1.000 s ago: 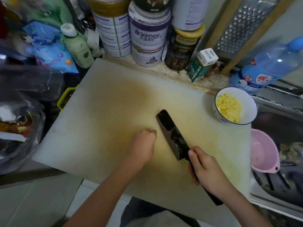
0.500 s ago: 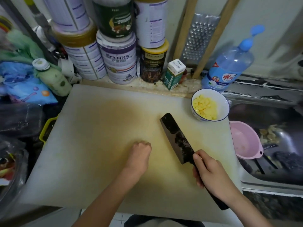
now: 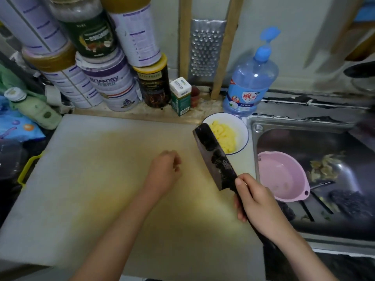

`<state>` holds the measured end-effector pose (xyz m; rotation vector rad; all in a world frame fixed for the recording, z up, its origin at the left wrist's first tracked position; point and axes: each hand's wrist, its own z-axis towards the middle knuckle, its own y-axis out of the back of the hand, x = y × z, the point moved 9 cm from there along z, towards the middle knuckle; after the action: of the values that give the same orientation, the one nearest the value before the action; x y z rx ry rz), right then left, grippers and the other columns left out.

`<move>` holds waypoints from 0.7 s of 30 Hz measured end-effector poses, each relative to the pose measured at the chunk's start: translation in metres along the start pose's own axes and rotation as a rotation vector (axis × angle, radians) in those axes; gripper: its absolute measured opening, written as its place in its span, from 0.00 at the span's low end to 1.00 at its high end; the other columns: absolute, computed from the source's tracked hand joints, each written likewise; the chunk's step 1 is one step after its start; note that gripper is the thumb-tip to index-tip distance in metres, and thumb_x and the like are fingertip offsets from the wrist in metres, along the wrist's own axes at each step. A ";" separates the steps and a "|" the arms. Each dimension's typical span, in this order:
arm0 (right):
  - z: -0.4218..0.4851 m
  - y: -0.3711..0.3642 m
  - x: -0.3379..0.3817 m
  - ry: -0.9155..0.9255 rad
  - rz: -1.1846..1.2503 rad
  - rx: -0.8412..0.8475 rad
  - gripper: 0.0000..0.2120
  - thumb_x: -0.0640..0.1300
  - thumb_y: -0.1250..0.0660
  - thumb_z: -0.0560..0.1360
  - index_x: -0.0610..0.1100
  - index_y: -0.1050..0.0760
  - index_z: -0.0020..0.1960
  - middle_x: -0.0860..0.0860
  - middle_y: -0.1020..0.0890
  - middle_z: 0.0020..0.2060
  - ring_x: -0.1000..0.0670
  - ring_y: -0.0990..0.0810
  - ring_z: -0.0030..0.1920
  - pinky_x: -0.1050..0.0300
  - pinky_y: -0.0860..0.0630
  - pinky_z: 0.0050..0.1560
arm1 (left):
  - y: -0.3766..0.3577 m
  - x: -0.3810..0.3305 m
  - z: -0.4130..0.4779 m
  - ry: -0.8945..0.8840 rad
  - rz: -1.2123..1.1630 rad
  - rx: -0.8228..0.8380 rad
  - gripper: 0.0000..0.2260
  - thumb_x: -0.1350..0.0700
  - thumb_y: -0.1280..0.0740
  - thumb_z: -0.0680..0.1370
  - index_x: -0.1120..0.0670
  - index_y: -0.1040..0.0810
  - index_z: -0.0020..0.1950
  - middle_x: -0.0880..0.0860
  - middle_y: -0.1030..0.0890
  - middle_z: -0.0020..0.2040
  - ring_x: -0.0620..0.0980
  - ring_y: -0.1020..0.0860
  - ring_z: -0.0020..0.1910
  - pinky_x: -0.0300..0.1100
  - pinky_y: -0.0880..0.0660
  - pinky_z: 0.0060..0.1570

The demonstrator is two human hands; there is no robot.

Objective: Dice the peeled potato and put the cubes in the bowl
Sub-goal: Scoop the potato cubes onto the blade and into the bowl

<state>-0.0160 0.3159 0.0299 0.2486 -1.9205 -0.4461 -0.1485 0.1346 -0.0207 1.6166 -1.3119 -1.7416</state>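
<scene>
- Pale wall (image 3: pixel 294 37) behind a cluttered kitchen table (image 3: pixel 203 114).
- Stacked tins (image 3: pixel 109 86) and a metal grater (image 3: pixel 206 49) against it.
- Steel sink (image 3: pixel 300 121) to the right.

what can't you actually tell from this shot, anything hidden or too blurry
- Head view: the left hand has its fingers curled under, so whether it holds a potato piece is hidden.
- The knife blade covers the left side of the bowl and some potato cubes.
- The right hand wraps most of the knife handle.
- The scraps in the sink are too blurred to identify.
</scene>
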 end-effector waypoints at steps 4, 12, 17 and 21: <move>0.011 0.042 -0.008 0.022 0.056 -0.029 0.12 0.46 0.45 0.81 0.47 0.31 0.40 0.44 0.24 0.28 0.50 0.26 0.23 0.58 0.28 0.26 | 0.014 -0.075 0.040 -0.139 -0.142 -0.136 0.06 0.65 0.30 0.70 0.57 0.20 0.45 0.54 0.21 0.42 0.50 0.22 0.40 0.44 0.23 0.43; 0.032 0.099 -0.048 -0.042 0.157 -0.027 0.12 0.43 0.46 0.82 0.41 0.33 0.40 0.48 0.27 0.25 0.48 0.29 0.22 0.56 0.31 0.25 | -0.012 -0.096 0.070 -0.213 -0.090 -0.257 0.10 0.71 0.32 0.70 0.59 0.19 0.48 0.56 0.20 0.53 0.54 0.21 0.52 0.41 0.26 0.54; 0.048 0.111 -0.058 -0.055 0.158 -0.012 0.11 0.45 0.46 0.81 0.44 0.32 0.42 0.46 0.25 0.28 0.50 0.28 0.24 0.57 0.29 0.25 | -0.013 -0.052 0.065 0.236 -0.126 -0.328 0.22 0.58 0.31 0.76 0.59 0.31 0.69 0.57 0.29 0.66 0.55 0.26 0.60 0.46 0.29 0.60; 0.059 0.115 -0.062 -0.049 0.153 -0.024 0.12 0.46 0.46 0.81 0.49 0.31 0.40 0.46 0.24 0.29 0.51 0.27 0.24 0.59 0.28 0.26 | -0.056 -0.031 0.057 0.688 -0.757 0.003 0.18 0.59 0.36 0.80 0.56 0.33 0.70 0.59 0.23 0.59 0.53 0.19 0.44 0.44 0.18 0.39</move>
<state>-0.0429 0.4547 0.0057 0.0746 -1.9644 -0.3758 -0.1784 0.2059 -0.0587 2.5983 -0.3883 -1.2655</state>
